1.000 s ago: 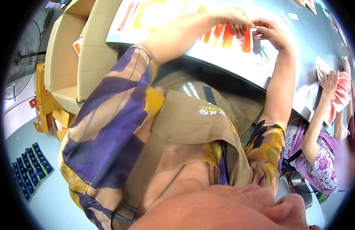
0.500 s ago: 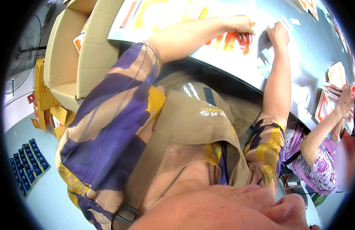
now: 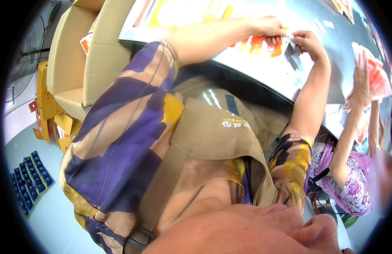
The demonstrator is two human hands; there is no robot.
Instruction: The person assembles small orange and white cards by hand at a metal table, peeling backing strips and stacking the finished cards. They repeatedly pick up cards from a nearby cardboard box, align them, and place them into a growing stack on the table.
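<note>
Paper, orange and white, lies on the metal table, between one and two o'clock of my view. I judge it light, thin and easily creased, so its edge is best for a gentle pinch. My left hand curls over it; my right hand bends its fingers just beside. Whether they grasp something, I cannot tell. At ten o'clock stands an open carton.

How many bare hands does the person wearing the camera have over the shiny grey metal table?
2: the left bare hand above orange-and-white printed paper, and the right bare hand close beside it. Neither is fully hidden, though glare blurs detail.
</note>
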